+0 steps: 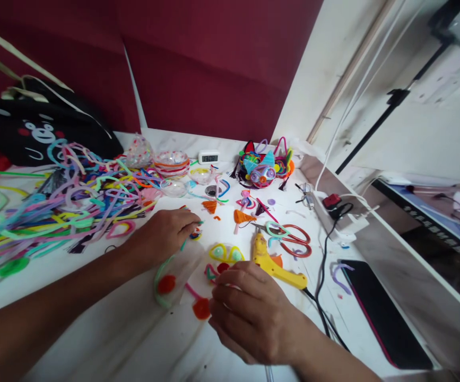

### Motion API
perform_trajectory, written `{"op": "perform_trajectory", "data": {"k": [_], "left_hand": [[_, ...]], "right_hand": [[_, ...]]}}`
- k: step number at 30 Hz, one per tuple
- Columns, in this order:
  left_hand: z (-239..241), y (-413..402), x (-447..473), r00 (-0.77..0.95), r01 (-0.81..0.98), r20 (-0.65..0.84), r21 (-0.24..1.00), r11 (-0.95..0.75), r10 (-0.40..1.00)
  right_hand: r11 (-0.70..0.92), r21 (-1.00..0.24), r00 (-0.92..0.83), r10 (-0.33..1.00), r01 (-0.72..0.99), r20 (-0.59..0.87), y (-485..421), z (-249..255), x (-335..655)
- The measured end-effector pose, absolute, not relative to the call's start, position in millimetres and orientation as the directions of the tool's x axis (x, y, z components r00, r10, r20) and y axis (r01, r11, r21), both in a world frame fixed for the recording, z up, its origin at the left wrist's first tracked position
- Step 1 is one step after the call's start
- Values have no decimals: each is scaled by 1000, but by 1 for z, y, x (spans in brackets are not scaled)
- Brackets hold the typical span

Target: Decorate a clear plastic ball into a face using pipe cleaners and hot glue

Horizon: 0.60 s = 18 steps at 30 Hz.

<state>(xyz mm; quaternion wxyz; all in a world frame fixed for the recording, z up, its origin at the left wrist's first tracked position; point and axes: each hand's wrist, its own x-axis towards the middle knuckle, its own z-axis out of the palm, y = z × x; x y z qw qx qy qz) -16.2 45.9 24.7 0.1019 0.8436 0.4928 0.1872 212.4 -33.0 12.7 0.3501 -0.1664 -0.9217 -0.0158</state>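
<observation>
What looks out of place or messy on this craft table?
Mostly clutter: a tangled heap of pipe cleaners sprawls over the table's left side, and orange scraps lie scattered mid-table. The yellow glue gun lies on its side beside the right hand. Nothing looks broken or spilled.

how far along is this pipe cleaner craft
Looks done: a colourful finished piece stands at the back. In hand: left hand pinches a small bit by the yellow loops; right hand rests on red-tipped pieces. Left: a big pile of pipe cleaners lies unused.
</observation>
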Motion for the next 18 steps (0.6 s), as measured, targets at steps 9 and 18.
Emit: {"op": "perform_trajectory", "data": {"k": [9,18], "left_hand": [[6,36,-26,436,777,257,377,-505,863],[9,47,-27,420,831,147,335,-445,896]], "right_hand": [[946,-98,-701,295,308,650,-34,9,212],[947,-74,-715,287,314,638,-34,8,209]]}}
